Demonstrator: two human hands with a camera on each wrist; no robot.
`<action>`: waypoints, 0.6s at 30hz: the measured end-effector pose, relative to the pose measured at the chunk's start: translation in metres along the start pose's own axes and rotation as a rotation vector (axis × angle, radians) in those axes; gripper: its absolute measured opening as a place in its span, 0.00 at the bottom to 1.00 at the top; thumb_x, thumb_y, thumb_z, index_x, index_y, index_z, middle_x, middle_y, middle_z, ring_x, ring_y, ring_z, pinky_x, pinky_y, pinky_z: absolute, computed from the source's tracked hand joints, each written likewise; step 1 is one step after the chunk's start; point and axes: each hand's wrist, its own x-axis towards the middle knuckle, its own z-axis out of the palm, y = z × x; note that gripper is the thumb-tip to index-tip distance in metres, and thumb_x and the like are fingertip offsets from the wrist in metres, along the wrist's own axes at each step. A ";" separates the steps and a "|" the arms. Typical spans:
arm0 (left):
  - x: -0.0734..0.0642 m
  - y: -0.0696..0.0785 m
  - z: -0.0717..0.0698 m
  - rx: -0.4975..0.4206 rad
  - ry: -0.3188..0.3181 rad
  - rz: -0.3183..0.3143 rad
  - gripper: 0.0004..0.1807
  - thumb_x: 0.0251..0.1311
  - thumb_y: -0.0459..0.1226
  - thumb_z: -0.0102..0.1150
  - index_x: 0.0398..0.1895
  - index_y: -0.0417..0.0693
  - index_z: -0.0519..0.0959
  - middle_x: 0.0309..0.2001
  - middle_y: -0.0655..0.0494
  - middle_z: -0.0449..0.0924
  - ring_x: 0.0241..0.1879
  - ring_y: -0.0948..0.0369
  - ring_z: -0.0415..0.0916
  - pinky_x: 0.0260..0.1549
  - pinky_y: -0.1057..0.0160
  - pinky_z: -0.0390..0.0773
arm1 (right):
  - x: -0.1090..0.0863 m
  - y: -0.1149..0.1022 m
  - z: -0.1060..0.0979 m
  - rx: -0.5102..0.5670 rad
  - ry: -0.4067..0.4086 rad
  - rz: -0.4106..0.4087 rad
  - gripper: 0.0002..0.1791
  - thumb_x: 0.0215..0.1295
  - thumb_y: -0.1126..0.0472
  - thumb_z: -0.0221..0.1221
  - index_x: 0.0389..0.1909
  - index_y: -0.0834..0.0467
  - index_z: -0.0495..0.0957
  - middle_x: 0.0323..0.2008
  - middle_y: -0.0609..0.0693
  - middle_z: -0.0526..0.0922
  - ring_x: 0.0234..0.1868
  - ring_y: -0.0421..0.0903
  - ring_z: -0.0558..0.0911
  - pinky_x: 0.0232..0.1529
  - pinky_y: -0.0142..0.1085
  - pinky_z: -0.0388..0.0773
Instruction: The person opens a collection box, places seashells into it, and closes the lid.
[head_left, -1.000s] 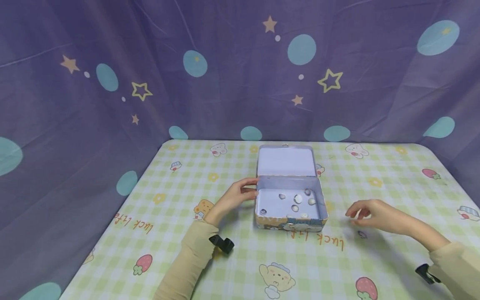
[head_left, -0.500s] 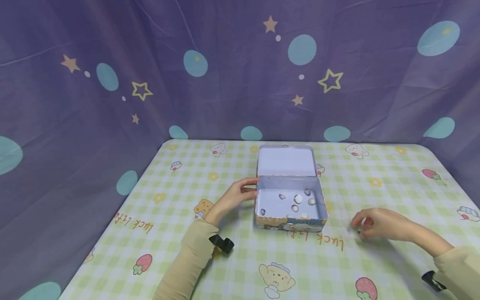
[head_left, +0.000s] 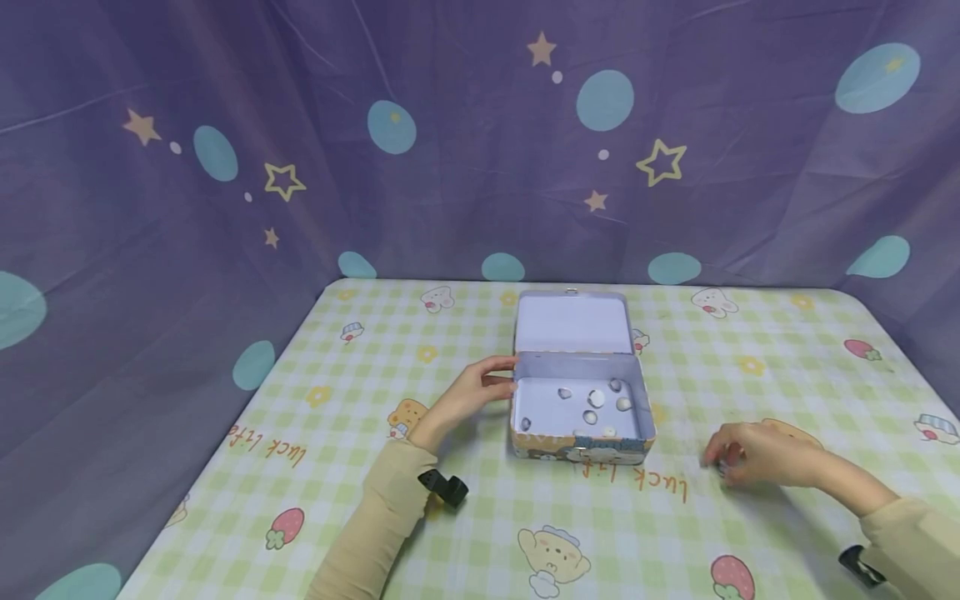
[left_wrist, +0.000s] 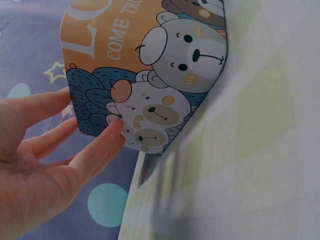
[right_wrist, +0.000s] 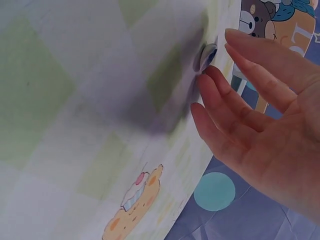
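A printed tin box [head_left: 581,450], its lid [head_left: 573,322] tipped back, stands mid-table with several small pale shells [head_left: 596,398] inside. My left hand [head_left: 471,392] rests its fingertips on the box's left side; in the left wrist view, the fingers [left_wrist: 100,147] extend along the bear-printed wall. To the right of the box, my right hand [head_left: 772,454] is low over the cloth. A single shell [right_wrist: 206,56] lies on the cloth by its fingertips, thumb and fingers apart around it. From the head view the hand partly hides that shell.
A green-and-white checked cloth [head_left: 420,533] with printed cartoons and lettering covers the table. Behind it and to the left hangs a purple curtain [head_left: 465,200] with stars and teal spots. Black wrist cameras sit on both sleeves [head_left: 386,517].
My right hand has come down and slightly nearer to me, with its fingertips now at the loose shell. The left hand and the tin box stay in place.
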 end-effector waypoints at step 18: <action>0.001 0.000 0.000 0.002 0.002 -0.010 0.26 0.57 0.26 0.50 0.59 0.28 0.59 0.58 0.30 0.58 0.54 0.37 0.62 0.49 0.59 0.74 | 0.003 0.009 0.005 0.090 0.022 -0.063 0.08 0.46 0.64 0.63 0.30 0.56 0.77 0.31 0.41 0.77 0.29 0.32 0.72 0.26 0.27 0.73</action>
